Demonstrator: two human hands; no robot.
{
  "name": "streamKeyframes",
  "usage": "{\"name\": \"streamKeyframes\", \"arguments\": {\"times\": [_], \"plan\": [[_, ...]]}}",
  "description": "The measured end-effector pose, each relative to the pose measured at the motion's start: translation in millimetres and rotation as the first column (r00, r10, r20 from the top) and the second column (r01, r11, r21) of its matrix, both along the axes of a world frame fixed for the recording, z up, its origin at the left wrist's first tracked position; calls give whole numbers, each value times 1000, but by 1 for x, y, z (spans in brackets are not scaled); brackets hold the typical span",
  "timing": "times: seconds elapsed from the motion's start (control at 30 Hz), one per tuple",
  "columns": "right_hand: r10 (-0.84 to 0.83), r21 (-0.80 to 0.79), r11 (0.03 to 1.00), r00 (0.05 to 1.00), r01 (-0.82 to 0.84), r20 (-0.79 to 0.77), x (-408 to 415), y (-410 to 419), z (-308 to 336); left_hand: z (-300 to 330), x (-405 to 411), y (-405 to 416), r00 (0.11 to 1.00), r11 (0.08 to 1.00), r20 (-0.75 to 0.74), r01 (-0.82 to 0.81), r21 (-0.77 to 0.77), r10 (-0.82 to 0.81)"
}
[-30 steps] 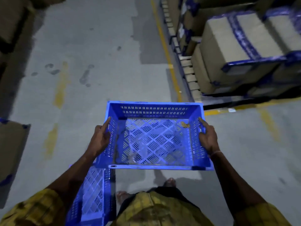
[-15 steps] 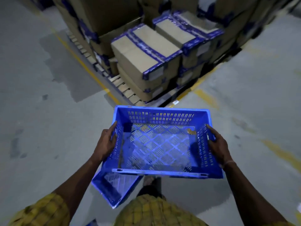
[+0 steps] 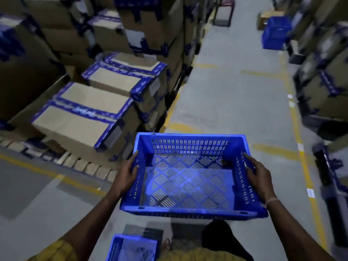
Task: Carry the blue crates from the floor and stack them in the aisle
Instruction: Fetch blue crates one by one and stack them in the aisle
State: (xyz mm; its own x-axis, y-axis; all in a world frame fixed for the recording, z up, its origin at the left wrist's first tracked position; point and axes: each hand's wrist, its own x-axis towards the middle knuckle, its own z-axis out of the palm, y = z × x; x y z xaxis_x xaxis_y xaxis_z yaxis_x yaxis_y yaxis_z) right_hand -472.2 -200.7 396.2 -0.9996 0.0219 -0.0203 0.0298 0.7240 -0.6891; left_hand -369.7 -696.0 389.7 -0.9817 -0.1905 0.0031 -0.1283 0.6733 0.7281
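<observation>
I hold an empty blue slotted crate point(image 3: 190, 178) level in front of me, above the floor. My left hand point(image 3: 126, 174) grips its left wall, fingers over the rim. My right hand point(image 3: 259, 176) grips the right wall the same way. A second blue crate point(image 3: 131, 247) lies on the floor near my feet at the bottom edge. Far down the aisle on the right stands a stack of blue crates point(image 3: 275, 32).
Cardboard boxes with blue tape point(image 3: 90, 110) are piled on a pallet at the left. More boxes on racks point(image 3: 327, 78) line the right side. The grey aisle floor point(image 3: 231, 95) with yellow lines runs ahead between them. A dark stool-like object point(image 3: 224, 12) stands far back.
The view has swung to the right, from open floor to looking down the aisle. The crate stays in both hands. The floor crate has slid toward the bottom edge.
</observation>
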Motion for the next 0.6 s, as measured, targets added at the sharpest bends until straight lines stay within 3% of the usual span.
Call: {"name": "streamKeyframes", "arguments": {"times": [0.23, 0.6], "plan": [[-166, -52, 985, 986, 165, -19, -98, 65, -4, 6, -181, 69, 991, 990, -46, 118, -79, -122], [-258, -155, 952, 964, 266, 69, -296, 186, 25, 2, -420, 178, 984, 984, -3, 180, -6, -180]]}}
